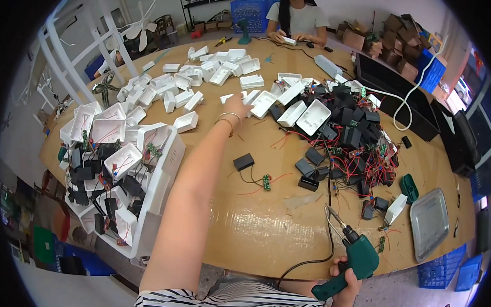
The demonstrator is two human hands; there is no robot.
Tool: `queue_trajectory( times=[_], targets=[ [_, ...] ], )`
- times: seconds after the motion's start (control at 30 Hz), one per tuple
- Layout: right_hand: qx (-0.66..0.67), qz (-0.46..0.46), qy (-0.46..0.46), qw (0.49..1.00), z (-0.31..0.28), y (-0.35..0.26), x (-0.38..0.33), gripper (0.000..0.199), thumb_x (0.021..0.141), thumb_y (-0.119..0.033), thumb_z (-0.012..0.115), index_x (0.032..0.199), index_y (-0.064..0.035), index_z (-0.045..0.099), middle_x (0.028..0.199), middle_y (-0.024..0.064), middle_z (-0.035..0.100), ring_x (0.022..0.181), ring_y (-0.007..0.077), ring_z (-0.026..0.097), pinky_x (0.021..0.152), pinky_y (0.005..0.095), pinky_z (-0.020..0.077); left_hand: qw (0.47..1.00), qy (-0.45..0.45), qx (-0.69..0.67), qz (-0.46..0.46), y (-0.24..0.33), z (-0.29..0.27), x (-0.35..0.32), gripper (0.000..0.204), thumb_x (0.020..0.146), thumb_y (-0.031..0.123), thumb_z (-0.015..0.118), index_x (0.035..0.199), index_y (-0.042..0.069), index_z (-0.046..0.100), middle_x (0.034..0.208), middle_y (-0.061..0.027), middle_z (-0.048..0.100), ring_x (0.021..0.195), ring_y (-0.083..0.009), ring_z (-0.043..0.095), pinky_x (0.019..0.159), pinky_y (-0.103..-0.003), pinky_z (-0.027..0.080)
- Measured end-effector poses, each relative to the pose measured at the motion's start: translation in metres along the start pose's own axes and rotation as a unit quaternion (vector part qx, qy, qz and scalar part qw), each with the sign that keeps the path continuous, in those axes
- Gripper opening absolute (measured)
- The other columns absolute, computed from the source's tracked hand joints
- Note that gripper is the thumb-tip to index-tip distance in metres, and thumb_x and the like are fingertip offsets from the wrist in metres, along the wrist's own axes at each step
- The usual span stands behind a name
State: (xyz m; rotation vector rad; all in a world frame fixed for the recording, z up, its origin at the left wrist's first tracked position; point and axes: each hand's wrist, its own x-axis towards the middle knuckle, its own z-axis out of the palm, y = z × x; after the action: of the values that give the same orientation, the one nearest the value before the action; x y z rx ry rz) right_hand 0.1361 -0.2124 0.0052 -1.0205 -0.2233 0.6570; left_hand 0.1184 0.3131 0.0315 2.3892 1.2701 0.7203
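Observation:
My left hand [237, 106] reaches out over the middle of the table, its fingers closed at a small white plastic case [251, 96]; the fingertips are partly hidden. Beside it lies an open white case [263, 104]. My right hand [349, 281], low at the table's front edge, is wrapped round the handle of a green soldering gun [362, 256]. The gun's bent metal tip [335, 216] points up and away over the table. Between my hands lies a black box [243, 162] wired to a small green circuit board [266, 182].
White cases [177, 81] are heaped at the back left. Black boxes and red wires form a pile [354, 130] at the right. A white crate [166, 178] stands at the left, a metal tray [429, 225] at the right. Across the table sits a person [299, 20]. A black cord [301, 262] trails near the front.

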Motion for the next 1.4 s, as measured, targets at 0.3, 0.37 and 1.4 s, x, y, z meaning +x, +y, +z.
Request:
queue_trajectory(
  times=[0.3,0.37,1.4],
  targets=[
    [0.04,0.009,-0.008,0.999,-0.013,0.002,0.004,0.047,0.074,-0.021,0.065,0.11,0.0045,0.047,0.095,0.0191,0.057,0.068,0.0196,0.053,0.063,0.0324,0.0433,0.997,0.02,-0.031,-0.061,0.011,-0.058,-0.051,0.046,0.071,0.024,0.072,0.107,-0.001,0.056,0.105,-0.0158,0.061,0.09,-0.0243,0.06,0.076,-0.033,0.05],
    [0.025,-0.01,-0.017,0.999,-0.012,0.003,0.004,0.048,0.074,-0.021,0.064,0.11,0.0047,0.047,0.096,0.0189,0.056,0.069,0.0192,0.052,0.063,0.0319,0.0429,0.869,-0.044,-0.482,-0.1,0.021,-0.055,-0.083,0.032,0.076,0.013,0.067,0.102,-0.001,0.056,0.098,-0.0125,0.061,0.084,-0.0207,0.062,0.068,-0.033,0.051],
    [0.015,-0.033,-0.047,0.998,-0.01,0.006,0.006,0.039,0.081,-0.019,0.057,0.111,0.0035,0.046,0.098,0.0162,0.055,0.074,0.0159,0.05,0.067,0.0277,0.0422,0.947,-0.192,0.075,0.247,0.037,-0.043,-0.193,0.024,0.076,0.007,0.054,0.099,0.005,0.058,0.085,-0.01,0.059,0.08,-0.0245,0.055,0.075,-0.033,0.043]
  ],
)
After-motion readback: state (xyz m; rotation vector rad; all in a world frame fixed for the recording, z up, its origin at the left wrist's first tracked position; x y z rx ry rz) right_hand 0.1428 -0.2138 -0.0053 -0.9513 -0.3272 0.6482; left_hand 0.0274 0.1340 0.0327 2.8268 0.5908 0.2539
